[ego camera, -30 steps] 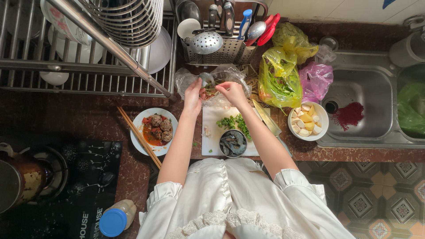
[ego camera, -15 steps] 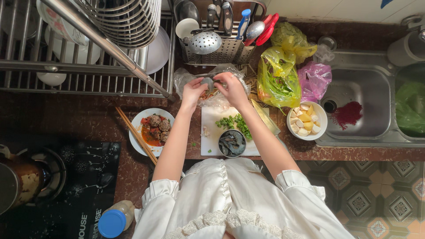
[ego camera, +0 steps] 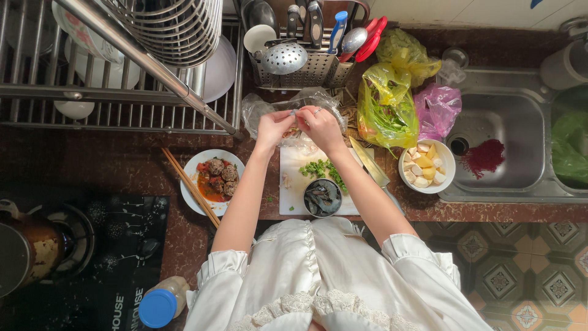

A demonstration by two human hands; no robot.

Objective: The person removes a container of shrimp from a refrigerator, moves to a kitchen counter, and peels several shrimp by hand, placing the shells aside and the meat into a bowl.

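Observation:
My left hand [ego camera: 274, 127] and my right hand [ego camera: 318, 125] meet at the far end of a white cutting board [ego camera: 294, 184], fingertips pinched together on a small item just in front of a clear plastic bag [ego camera: 260, 110]. What the fingers hold is too small to tell. On the board lie chopped green herbs [ego camera: 320, 168] and a small dark bowl of raw shrimp [ego camera: 323, 197]. A knife [ego camera: 370, 163] rests at the board's right edge.
A plate of meatballs in red sauce [ego camera: 215, 179] with chopsticks [ego camera: 188, 186] sits left of the board. A white bowl of pale chunks [ego camera: 426, 167], yellow bag [ego camera: 386, 104] and pink bag [ego camera: 437, 109] stand right, beside a steel sink [ego camera: 520, 147]. Dish rack [ego camera: 116, 92] and utensil caddy [ego camera: 306, 67] lie behind.
Both hands have drawn closer together, away from me, and now pinch something at the clear bag. The rest of the counter is unchanged.

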